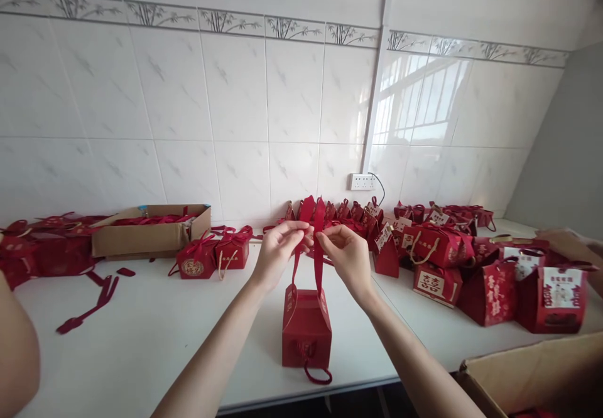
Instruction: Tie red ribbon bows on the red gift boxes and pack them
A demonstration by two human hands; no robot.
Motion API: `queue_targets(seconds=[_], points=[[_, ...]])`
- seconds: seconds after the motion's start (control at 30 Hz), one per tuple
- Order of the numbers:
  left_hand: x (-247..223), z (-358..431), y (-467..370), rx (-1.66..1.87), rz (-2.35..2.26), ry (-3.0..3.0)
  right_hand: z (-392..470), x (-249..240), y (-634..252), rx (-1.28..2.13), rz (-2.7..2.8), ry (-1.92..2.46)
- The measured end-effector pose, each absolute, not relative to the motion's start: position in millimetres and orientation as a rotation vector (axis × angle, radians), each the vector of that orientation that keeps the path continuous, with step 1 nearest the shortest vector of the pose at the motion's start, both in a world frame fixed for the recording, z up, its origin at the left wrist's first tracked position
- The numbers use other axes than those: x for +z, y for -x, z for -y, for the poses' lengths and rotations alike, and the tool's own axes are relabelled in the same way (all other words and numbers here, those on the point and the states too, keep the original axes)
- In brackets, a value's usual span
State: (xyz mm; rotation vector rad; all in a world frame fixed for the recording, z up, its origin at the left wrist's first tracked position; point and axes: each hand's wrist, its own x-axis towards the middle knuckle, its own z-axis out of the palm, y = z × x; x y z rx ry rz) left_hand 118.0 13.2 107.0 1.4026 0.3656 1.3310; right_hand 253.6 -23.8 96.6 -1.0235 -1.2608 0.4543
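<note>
In front of me on the white table stands a small red gift box [306, 336], its top sides raised and a dark red cord loop hanging at its lower front. A red ribbon [319, 267] rises from the box in two strands. My left hand [281, 245] pinches the left strand above the box. The right strand is pinched by my right hand [346, 251], with the two hands close together at the same height. Both ribbon ends stick up above my fingers.
Finished-looking red boxes [438, 245] crowd the right and back. Left are an open cardboard box [141, 240], two bowed boxes [198, 261] and loose ribbon pieces [97, 305]. Another carton [537, 368] sits at lower right. Part of a person's arm [16, 349] shows at far left.
</note>
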Motion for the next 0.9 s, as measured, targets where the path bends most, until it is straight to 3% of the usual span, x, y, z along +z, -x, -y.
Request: queue_targets(seconds=[0.43, 0.7, 0.8, 0.9], points=[[109, 0, -120, 1.251, -0.546, -1.660, 25, 97, -254, -0.230, 1.623, 0.797], [111, 3, -117, 1.227, -0.533, -1.748, 23, 103, -251, 0.463, 1.130, 0.814], [108, 1, -118, 1.203, -0.496, -1.669, 20, 106, -255, 0.819, 1.191, 0.805], [104, -3, -120, 1.230, -0.440, -1.519, 22, 105, -260, 0.815, 1.292, 0.757]])
